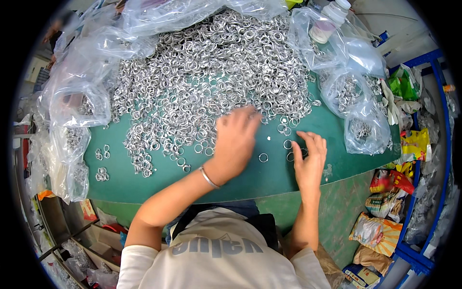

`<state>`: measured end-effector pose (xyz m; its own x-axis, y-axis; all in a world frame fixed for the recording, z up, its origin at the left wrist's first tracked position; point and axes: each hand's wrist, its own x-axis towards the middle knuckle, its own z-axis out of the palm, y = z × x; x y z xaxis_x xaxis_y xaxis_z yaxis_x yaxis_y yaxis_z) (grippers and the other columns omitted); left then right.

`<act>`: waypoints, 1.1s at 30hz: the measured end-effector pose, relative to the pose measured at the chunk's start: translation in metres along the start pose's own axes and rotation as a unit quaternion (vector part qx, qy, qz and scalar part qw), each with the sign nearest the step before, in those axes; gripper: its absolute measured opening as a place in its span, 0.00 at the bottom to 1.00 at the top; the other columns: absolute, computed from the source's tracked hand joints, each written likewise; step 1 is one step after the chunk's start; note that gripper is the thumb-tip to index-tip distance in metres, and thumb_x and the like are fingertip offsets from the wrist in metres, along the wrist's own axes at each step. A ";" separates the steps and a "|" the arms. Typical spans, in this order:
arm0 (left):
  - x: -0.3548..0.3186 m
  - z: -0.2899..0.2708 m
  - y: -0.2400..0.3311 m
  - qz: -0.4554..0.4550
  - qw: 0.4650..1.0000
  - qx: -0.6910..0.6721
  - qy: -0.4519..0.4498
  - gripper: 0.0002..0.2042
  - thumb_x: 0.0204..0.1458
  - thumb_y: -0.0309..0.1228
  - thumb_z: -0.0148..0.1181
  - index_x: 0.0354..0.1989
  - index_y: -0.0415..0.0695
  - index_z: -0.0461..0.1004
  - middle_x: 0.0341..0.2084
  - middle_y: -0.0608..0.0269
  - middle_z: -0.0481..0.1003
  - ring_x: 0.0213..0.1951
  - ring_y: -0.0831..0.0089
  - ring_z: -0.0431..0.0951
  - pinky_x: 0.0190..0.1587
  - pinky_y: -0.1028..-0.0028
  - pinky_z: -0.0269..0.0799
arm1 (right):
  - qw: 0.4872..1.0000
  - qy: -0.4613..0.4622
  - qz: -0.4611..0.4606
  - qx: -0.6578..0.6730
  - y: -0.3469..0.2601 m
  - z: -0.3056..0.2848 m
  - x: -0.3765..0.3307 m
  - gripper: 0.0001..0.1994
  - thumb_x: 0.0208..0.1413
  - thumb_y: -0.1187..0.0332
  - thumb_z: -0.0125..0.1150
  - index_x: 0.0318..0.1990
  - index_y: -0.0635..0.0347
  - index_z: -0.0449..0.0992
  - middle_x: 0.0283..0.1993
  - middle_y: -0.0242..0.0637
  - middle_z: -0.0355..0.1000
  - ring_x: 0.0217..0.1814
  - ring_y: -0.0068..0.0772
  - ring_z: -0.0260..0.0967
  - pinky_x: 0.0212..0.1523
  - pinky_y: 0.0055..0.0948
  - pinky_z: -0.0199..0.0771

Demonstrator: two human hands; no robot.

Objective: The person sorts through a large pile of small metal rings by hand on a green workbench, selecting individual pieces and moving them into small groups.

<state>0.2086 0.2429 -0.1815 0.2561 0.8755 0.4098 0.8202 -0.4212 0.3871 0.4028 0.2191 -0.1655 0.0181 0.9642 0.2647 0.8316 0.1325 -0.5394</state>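
A big heap of silver metal rings (226, 58) covers the far part of the green table (337, 154), thinning out toward the near side. My left hand (237, 139), with a metal bangle at the wrist, reaches over the front edge of this heap; motion smears its fingers, so a grip cannot be made out. To the right, my right hand (310, 154) rests low over the tabletop, thumb and fingers apart, nothing seen held. Beside its fingertips lie a few single rings (288, 144). Another loose ring (263, 157) sits between my hands.
Small groups of rings (102, 174) lie at the table's left. Clear plastic bags with rings line the left side (79, 103), far edge and right side (368, 132). A white bottle (332, 19) stands at the far right. Beyond the right edge are a blue rack (445, 120) and colourful packets.
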 end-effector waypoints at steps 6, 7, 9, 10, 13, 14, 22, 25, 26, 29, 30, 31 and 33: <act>-0.001 0.003 -0.005 0.051 0.988 0.117 -0.087 0.22 0.44 0.26 0.61 0.52 0.49 0.71 0.61 0.61 0.61 0.63 0.55 0.58 0.57 0.41 0.54 | 0.999 -0.017 -0.029 -0.042 -0.016 0.028 0.011 0.16 0.48 0.73 0.64 0.47 0.62 0.73 0.45 0.42 0.67 0.49 0.44 0.63 0.47 0.38 0.60; -0.001 0.001 -0.010 0.041 0.988 0.123 -0.082 0.22 0.45 0.27 0.62 0.52 0.50 0.72 0.62 0.62 0.61 0.64 0.55 0.57 0.58 0.39 0.52 | 0.998 -0.024 -0.040 -0.053 -0.015 0.033 0.011 0.13 0.48 0.75 0.63 0.43 0.64 0.74 0.44 0.41 0.67 0.47 0.44 0.64 0.47 0.39 0.62; -0.002 -0.003 -0.017 0.022 0.989 0.123 -0.078 0.20 0.46 0.32 0.64 0.51 0.51 0.73 0.63 0.62 0.60 0.64 0.53 0.56 0.58 0.36 0.51 | 0.997 -0.047 -0.064 0.009 -0.014 0.042 0.009 0.11 0.48 0.77 0.62 0.40 0.65 0.74 0.43 0.42 0.67 0.46 0.44 0.65 0.46 0.39 0.64; -0.003 -0.003 -0.020 0.008 0.990 0.121 -0.069 0.20 0.47 0.32 0.64 0.50 0.51 0.73 0.63 0.62 0.59 0.64 0.52 0.55 0.58 0.35 0.50 | 0.995 -0.059 -0.077 0.039 -0.016 0.044 0.009 0.10 0.48 0.77 0.62 0.39 0.66 0.75 0.43 0.42 0.67 0.45 0.45 0.65 0.45 0.39 0.65; -0.003 -0.005 -0.029 -0.035 0.991 0.121 -0.042 0.17 0.48 0.31 0.63 0.48 0.53 0.74 0.62 0.61 0.60 0.64 0.50 0.55 0.58 0.34 0.49 | 0.990 -0.049 -0.092 0.096 -0.029 0.052 0.014 0.08 0.48 0.79 0.60 0.37 0.68 0.74 0.42 0.43 0.67 0.44 0.46 0.66 0.44 0.39 0.68; -0.001 -0.006 -0.031 -0.039 0.991 0.121 -0.035 0.16 0.49 0.31 0.62 0.48 0.53 0.74 0.62 0.61 0.60 0.64 0.50 0.56 0.58 0.33 0.49 | 0.988 -0.042 -0.097 0.108 -0.029 0.055 0.017 0.08 0.48 0.79 0.60 0.37 0.69 0.74 0.42 0.43 0.67 0.44 0.46 0.66 0.44 0.39 0.68; 0.011 -0.023 -0.064 -0.133 0.981 0.141 0.023 0.14 0.53 0.27 0.57 0.49 0.49 0.70 0.59 0.56 0.62 0.63 0.50 0.58 0.62 0.42 0.49 | 0.994 0.017 -0.098 -0.037 -0.028 0.042 0.027 0.08 0.49 0.76 0.61 0.39 0.63 0.76 0.40 0.39 0.68 0.43 0.40 0.64 0.43 0.36 0.63; 0.001 -0.036 -0.047 -0.133 0.988 0.069 0.028 0.17 0.51 0.25 0.58 0.50 0.47 0.70 0.59 0.56 0.62 0.63 0.52 0.58 0.63 0.43 0.48 | 0.994 -0.007 -0.108 -0.007 -0.038 0.042 0.029 0.08 0.50 0.76 0.61 0.39 0.62 0.76 0.38 0.38 0.68 0.42 0.40 0.64 0.43 0.36 0.62; -0.008 -0.036 -0.040 -0.110 0.992 0.058 0.001 0.17 0.50 0.24 0.58 0.50 0.47 0.70 0.58 0.56 0.62 0.63 0.52 0.58 0.63 0.43 0.48 | 0.994 -0.013 -0.111 0.002 -0.042 0.043 0.031 0.08 0.50 0.75 0.61 0.39 0.62 0.76 0.38 0.38 0.68 0.42 0.40 0.64 0.43 0.36 0.61; -0.032 -0.036 -0.021 -0.055 0.996 0.035 -0.066 0.18 0.48 0.24 0.60 0.50 0.45 0.70 0.58 0.55 0.63 0.62 0.53 0.59 0.63 0.43 0.47 | 0.992 -0.014 -0.120 -0.041 -0.044 0.055 0.036 0.08 0.49 0.76 0.60 0.39 0.61 0.77 0.39 0.37 0.67 0.43 0.40 0.63 0.44 0.36 0.60; -0.038 -0.037 -0.016 -0.045 0.995 0.032 -0.081 0.18 0.48 0.24 0.60 0.49 0.44 0.71 0.57 0.55 0.63 0.62 0.54 0.60 0.64 0.43 0.47 | 0.991 -0.017 -0.123 -0.058 -0.044 0.058 0.039 0.08 0.49 0.76 0.60 0.39 0.60 0.77 0.39 0.37 0.67 0.43 0.41 0.63 0.44 0.36 0.60; -0.042 -0.037 -0.014 -0.037 0.994 0.028 -0.096 0.17 0.48 0.23 0.60 0.49 0.44 0.71 0.56 0.55 0.64 0.61 0.54 0.60 0.64 0.44 0.46 | 0.988 -0.018 -0.136 -0.076 -0.043 0.061 0.041 0.08 0.49 0.76 0.61 0.38 0.60 0.77 0.39 0.37 0.67 0.43 0.41 0.63 0.44 0.37 0.59; -0.044 -0.028 -0.018 -0.028 0.996 0.019 -0.081 0.17 0.48 0.24 0.61 0.48 0.42 0.71 0.54 0.55 0.65 0.59 0.57 0.62 0.62 0.47 0.49 | 0.981 -0.018 -0.159 -0.112 -0.041 0.064 0.044 0.09 0.48 0.76 0.61 0.38 0.59 0.77 0.39 0.37 0.67 0.44 0.41 0.63 0.43 0.37 0.59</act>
<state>0.1680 0.2056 -0.1835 0.2864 0.9254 0.2483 0.8531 -0.3643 0.3735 0.3337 0.2708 -0.1825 -0.2781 0.8905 0.3600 0.8934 0.3775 -0.2435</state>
